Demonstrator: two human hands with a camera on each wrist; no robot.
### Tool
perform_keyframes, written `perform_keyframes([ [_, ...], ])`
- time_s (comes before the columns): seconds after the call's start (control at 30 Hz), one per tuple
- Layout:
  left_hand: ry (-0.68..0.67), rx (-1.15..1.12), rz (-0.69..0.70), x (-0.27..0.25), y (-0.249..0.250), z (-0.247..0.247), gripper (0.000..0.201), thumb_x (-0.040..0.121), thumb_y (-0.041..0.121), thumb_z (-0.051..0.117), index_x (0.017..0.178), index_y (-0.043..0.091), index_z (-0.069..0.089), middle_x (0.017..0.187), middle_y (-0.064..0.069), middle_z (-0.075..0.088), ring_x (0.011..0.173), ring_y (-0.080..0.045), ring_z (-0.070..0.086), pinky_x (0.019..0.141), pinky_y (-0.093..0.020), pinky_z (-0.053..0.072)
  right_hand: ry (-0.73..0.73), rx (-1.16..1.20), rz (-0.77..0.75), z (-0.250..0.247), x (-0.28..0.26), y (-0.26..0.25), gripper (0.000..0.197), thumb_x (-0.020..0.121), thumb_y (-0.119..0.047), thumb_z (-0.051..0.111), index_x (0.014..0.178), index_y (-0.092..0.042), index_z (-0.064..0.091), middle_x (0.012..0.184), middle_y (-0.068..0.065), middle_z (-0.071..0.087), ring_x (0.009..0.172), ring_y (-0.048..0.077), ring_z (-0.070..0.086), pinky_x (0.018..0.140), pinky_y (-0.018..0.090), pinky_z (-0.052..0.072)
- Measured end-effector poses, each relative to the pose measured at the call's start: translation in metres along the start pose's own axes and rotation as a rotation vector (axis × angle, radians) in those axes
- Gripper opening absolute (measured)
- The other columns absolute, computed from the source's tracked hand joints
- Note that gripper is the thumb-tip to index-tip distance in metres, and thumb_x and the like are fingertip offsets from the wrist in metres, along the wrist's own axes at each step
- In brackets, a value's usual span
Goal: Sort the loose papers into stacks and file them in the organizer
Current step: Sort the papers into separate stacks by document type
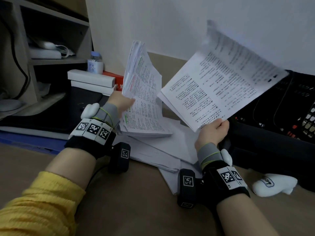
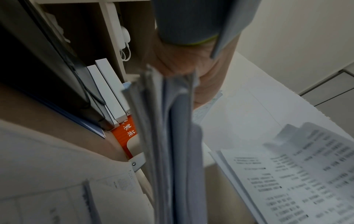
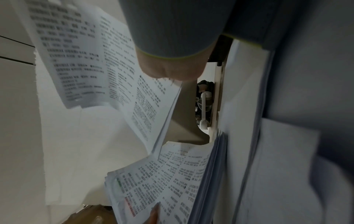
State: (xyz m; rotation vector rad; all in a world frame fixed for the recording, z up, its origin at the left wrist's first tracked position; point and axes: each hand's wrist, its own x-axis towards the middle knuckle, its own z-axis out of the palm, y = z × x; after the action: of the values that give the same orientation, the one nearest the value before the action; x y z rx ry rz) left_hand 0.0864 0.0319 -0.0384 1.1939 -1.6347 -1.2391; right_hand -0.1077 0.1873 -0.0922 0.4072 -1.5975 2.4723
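Left hand (image 1: 121, 102): grips a thick sheaf of printed papers (image 1: 143, 86) at its lower left edge, thumb on the front page, the other fingers hidden behind. The sheaf stands nearly upright and fans open at the top; green and red highlighter marks show on the facing page. In the left wrist view the same sheaf (image 2: 172, 144) appears edge-on, many sheets deep, the hand (image 2: 184, 60) clamped on it.

Right hand (image 1: 213, 132): pinches a thinner set of printed sheets (image 1: 221, 82) at the near corner, thumb on top, fingers curled underneath. The set is held up off the surface and tilts away toward the wall; its far end is motion-blurred. Right wrist view confirms the hold at the sheet edge (image 3: 118, 63) by the hand (image 3: 170, 68).

The two held bundles are close together but apart, with a gap between them.

Below both hands: a loose pile of white papers (image 1: 162, 150) lies spread on the tan surface (image 1: 136, 201), sheets skewed at several angles.

Surroundings: a black mesh basket (image 1: 281, 108) to the right against the wall; a white sock (image 1: 272, 183) near the right wrist; white flat boxes (image 1: 91, 79) stacked on the left beside a red box (image 1: 117, 79) and a small bottle (image 1: 95, 63); an open shelf unit (image 1: 51, 40) behind them. Yellow sleeve (image 1: 39, 201) on the left arm. Whether the basket is the organizer, I cannot tell.
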Motion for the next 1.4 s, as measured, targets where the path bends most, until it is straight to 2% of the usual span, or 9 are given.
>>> perform_keyframes([
  [0.27, -0.076, -0.022, -0.011, -0.007, 0.002, 0.003, 0.048, 0.09, 0.023, 0.065, 0.133, 0.006, 0.051, 0.123, -0.014, 0.063, 0.111, -0.031, 0.062, 0.098, -0.045, 0.05, -0.304, -0.088, 0.243, 0.007, -0.005, 0.0, 0.036, 0.099, -0.013, 0.038, 0.063, -0.02, 0.034, 0.059, -0.002, 0.025, 0.051, 0.012, 0.022, 0.047, 0.023, 0.021],
  [0.4, -0.128, -0.068, -0.011, -0.008, 0.004, 0.002, 0.035, 0.089, 0.009, 0.063, 0.122, -0.003, 0.057, 0.105, -0.018, 0.066, 0.09, -0.031, 0.063, 0.086, -0.04, 0.052, -0.482, -0.194, 0.356, 0.006, -0.012, -0.003, 0.025, 0.096, -0.017, 0.046, 0.078, 0.0, 0.052, 0.069, 0.028, 0.045, 0.064, 0.022, 0.042, 0.061, 0.031, 0.036],
  [0.5, -0.17, -0.158, -0.019, -0.01, 0.005, 0.002, 0.03, 0.093, 0.004, 0.058, 0.122, -0.003, 0.056, 0.087, -0.011, 0.062, 0.072, -0.022, 0.056, 0.067, -0.03, 0.048, -0.546, -0.193, 0.437, 0.007, -0.011, -0.003, 0.023, 0.098, -0.014, 0.047, 0.077, -0.012, 0.058, 0.077, 0.005, 0.063, 0.067, 0.016, 0.058, 0.059, 0.027, 0.048],
  [0.63, -0.188, -0.254, -0.071, -0.008, 0.002, 0.004, 0.023, 0.093, 0.007, 0.058, 0.114, -0.002, 0.06, 0.101, -0.016, 0.064, 0.084, -0.028, 0.06, 0.078, -0.035, 0.049, -0.646, -0.236, 0.481, 0.005, -0.014, -0.008, 0.014, 0.097, -0.008, 0.048, 0.087, -0.009, 0.057, 0.081, 0.003, 0.066, 0.067, 0.015, 0.063, 0.054, 0.026, 0.051],
  [0.83, -0.123, -0.423, -0.204, 0.006, -0.001, 0.005, 0.031, 0.103, 0.013, 0.035, 0.077, 0.006, 0.05, 0.048, -0.006, 0.061, 0.063, -0.019, 0.051, 0.039, -0.019, 0.047, -0.751, -0.253, 0.577, 0.007, -0.02, -0.013, 0.014, 0.096, -0.013, 0.049, 0.099, -0.008, 0.061, 0.077, 0.005, 0.066, 0.049, 0.011, 0.059, 0.057, 0.029, 0.047],
  [0.93, -0.117, -0.39, -0.192, 0.006, -0.002, 0.005, 0.031, 0.103, 0.013, 0.034, 0.078, 0.008, 0.051, 0.037, -0.001, 0.058, 0.056, -0.021, 0.055, 0.04, -0.018, 0.045, -0.732, -0.213, 0.589, 0.007, -0.02, -0.013, 0.021, 0.1, -0.025, 0.048, 0.093, -0.013, 0.063, 0.086, 0.004, 0.071, 0.074, 0.019, 0.067, 0.068, 0.035, 0.055],
  [1.17, -0.198, -0.257, -0.113, -0.004, 0.003, 0.008, 0.023, 0.093, 0.009, 0.059, 0.113, -0.002, 0.059, 0.099, -0.015, 0.067, 0.091, -0.033, 0.065, 0.085, -0.043, 0.054, -0.517, -0.087, 0.49, 0.009, -0.019, -0.016, 0.02, 0.102, -0.017, 0.042, 0.089, -0.01, 0.056, 0.078, 0.001, 0.062, 0.067, 0.019, 0.06, 0.062, 0.029, 0.05],
  [1.27, -0.219, -0.259, -0.088, -0.011, 0.006, 0.01, 0.036, 0.087, 0.009, 0.068, 0.119, -0.002, 0.056, 0.11, -0.015, 0.065, 0.098, -0.034, 0.064, 0.087, -0.045, 0.053, -0.489, -0.061, 0.462, 0.01, -0.019, -0.015, 0.017, 0.1, -0.012, 0.042, 0.09, -0.007, 0.055, 0.072, 0.005, 0.06, 0.053, 0.018, 0.054, 0.04, 0.019, 0.042],
  [1.4, -0.229, -0.283, -0.025, -0.013, 0.007, 0.014, 0.044, 0.09, 0.01, 0.064, 0.131, -0.002, 0.052, 0.122, -0.015, 0.063, 0.099, -0.03, 0.063, 0.082, -0.038, 0.052, -0.67, -0.097, 0.533, 0.011, -0.025, -0.017, 0.007, 0.097, -0.013, 0.051, 0.097, -0.016, 0.058, 0.082, -0.001, 0.07, 0.061, 0.014, 0.067, 0.05, 0.022, 0.053],
])
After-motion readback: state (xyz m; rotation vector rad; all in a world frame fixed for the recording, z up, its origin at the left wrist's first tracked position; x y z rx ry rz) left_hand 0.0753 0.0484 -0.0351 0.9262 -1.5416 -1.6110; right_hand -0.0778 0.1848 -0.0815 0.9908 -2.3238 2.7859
